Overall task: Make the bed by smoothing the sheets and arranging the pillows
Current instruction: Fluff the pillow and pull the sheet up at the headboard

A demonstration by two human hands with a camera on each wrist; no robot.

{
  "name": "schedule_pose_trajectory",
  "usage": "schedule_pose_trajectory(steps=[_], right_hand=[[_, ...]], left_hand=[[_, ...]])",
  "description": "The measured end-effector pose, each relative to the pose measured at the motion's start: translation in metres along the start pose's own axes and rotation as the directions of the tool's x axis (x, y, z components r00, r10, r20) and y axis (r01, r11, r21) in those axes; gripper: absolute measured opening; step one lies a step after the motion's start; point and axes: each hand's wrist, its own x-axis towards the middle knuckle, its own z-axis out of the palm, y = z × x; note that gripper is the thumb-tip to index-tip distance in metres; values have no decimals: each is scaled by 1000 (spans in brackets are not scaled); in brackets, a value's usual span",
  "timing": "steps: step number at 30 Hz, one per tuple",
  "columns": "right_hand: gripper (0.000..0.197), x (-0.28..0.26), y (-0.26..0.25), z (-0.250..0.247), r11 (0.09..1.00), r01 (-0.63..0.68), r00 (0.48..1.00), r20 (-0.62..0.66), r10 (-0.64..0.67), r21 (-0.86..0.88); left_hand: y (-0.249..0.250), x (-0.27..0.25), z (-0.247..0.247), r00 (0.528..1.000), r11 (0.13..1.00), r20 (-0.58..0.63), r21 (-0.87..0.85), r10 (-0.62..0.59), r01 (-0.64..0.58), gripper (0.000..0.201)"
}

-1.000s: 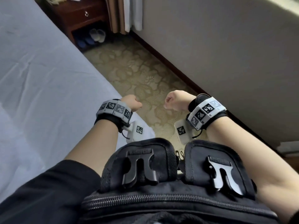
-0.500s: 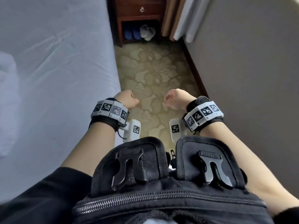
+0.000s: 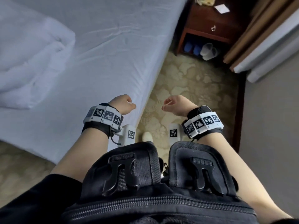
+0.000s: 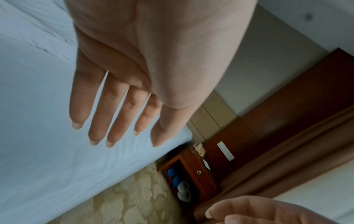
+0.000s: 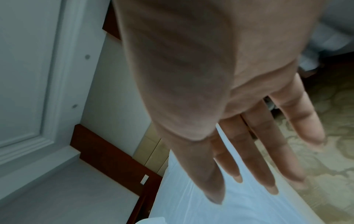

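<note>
Patterned carpet (image 3: 191, 88) runs down a narrow aisle between the bed (image 3: 142, 88) and the wall, with a wooden nightstand (image 3: 208, 26) at the far end, slippers tucked in its open shelf. The bed lies off to the person's left, its pale blue sheet (image 3: 97, 50) stretched across the mattress with light creases near the head. The bed's long edge runs away from the body toward the nightstand, roughly along the line the arms are pointing.

Left hand (image 3: 122, 103) hovers right over that edge, above the sheet, so it's clearly the nearer one. In the left wrist view its fingers (image 4: 99, 115) are straight and slightly apart, holding nothing. Right hand (image 3: 175, 102) hangs over the carpet, just clear of the mattress; its fingers (image 5: 254, 153) are extended and loosely spread, empty as well.

Further left on the bed sits a bunched white duvet (image 3: 30, 65), heaped and rumpled, well apart from both hands. No pillow is clearly in view, unless it's hidden in that heap.

My read: the smoothing hasn't started on this side. The coming move turns leftward, across the body, left palm landing first on the sheet and the right having to cross the edge to join it.
</note>
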Motion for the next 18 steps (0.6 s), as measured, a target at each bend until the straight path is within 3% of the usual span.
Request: schedule_pose_trajectory(steps=[6,9,14,18], right_hand=[[40,128,-35,-76,987,74,995,76,-64,-143],[39,189,-74,-122,962,142,987,103,-120,-234],[35,278,-142,-186,937,259,965,95,-243,-235],[29,352,-194,-203,886,380,920,205,-333,-266]], left_hand=[[34,107,-51,999,993,-12,-108,-50,49,44],[50,147,-104,992,984,-70,-150,-104,93,45],[56,200,-195,963,962,-197,-237,-186,137,43],[45,235,-245,926,944,-270,-268,-264,191,20]])
